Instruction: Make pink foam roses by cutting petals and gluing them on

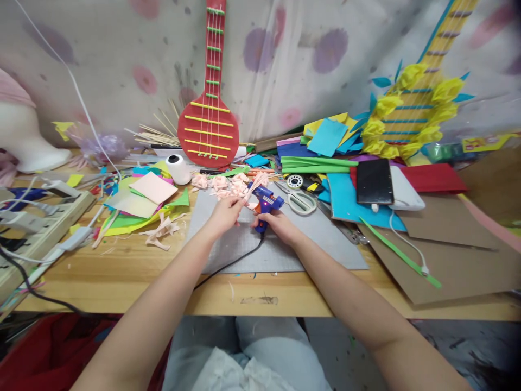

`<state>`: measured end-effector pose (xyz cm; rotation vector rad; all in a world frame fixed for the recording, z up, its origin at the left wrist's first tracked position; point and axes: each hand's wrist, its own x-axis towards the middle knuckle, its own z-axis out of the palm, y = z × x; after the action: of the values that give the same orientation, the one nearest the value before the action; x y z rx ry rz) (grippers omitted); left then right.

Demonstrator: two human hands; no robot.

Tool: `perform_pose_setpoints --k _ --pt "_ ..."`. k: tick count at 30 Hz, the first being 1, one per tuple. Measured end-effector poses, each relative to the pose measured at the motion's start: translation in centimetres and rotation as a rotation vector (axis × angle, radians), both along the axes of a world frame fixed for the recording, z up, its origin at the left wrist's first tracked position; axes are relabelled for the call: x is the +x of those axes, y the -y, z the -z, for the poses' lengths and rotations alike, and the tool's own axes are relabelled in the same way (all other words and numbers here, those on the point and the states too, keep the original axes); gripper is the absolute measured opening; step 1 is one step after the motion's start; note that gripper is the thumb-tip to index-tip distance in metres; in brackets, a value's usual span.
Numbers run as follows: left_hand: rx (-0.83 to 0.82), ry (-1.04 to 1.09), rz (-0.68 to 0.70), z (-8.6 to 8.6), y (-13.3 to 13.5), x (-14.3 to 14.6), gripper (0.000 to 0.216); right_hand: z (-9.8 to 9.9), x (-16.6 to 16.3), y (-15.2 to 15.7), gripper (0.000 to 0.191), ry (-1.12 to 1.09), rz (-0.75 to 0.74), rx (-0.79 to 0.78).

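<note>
My right hand point(280, 226) is closed round the handle of a blue glue gun point(266, 201), which has a small red light on its side. Just left of it, my left hand point(225, 214) pinches a pale pink paper piece point(257, 185) close to the gun's front end. Whether paper and nozzle touch, I cannot tell. Behind both hands, several crumpled pale pink paper flowers point(222, 184) lie along the back of a grey cutting mat point(232, 247). From the gun's base a black cord point(232, 264) runs left across the mat.
Scissors point(300, 201) lie right of the gun, near a tablet point(374, 182) and cardboard point(443, 260). At left are coloured paper sheets point(142, 201), a white thread spool point(178, 169) and a power strip point(52, 233). A red paper lute point(208, 127) leans at the back.
</note>
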<state>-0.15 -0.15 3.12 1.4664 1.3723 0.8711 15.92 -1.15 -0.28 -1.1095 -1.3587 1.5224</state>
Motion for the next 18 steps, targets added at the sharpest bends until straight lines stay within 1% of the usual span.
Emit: perform_pose_setpoints --k 4,6,8,9,11,12,15,16,18 --pt "0.058 -0.036 -0.131 -0.7 -0.2 -1.9 0.021 0.3 0.2 -0.3 0.013 -0.014 0.060 -0.020" --pt "0.073 -0.036 -0.182 -1.2 -0.1 -3.5 0.021 0.6 0.5 -0.5 0.010 -0.055 0.101 -0.027" --pt "0.088 -0.087 -0.230 -1.9 0.3 -5.7 0.022 0.8 0.9 -0.8 0.010 -0.093 0.124 -0.024" --pt "0.088 -0.148 -0.240 -2.3 0.5 -7.0 0.024 0.9 1.1 -1.0 0.010 -0.114 0.131 -0.023" --pt "0.056 -0.351 -0.238 -3.1 1.1 -9.9 0.028 0.8 1.4 -1.2 0.010 -0.148 0.140 -0.023" --pt "0.023 -0.467 -0.216 -3.4 1.3 -11.5 0.029 0.6 1.6 -1.3 0.011 -0.160 0.149 -0.028" --pt "-0.088 -0.801 -0.084 -3.7 1.8 -16.3 0.030 0.2 1.9 -1.5 0.013 -0.161 0.174 -0.036" --pt "-0.097 -0.911 -0.076 -3.7 1.8 -17.9 0.028 0.1 2.0 -1.6 0.014 -0.156 0.174 -0.038" --pt "-0.123 -1.045 -0.027 -3.6 1.7 -20.6 0.029 0.1 2.2 -1.7 0.015 -0.145 0.157 -0.032"
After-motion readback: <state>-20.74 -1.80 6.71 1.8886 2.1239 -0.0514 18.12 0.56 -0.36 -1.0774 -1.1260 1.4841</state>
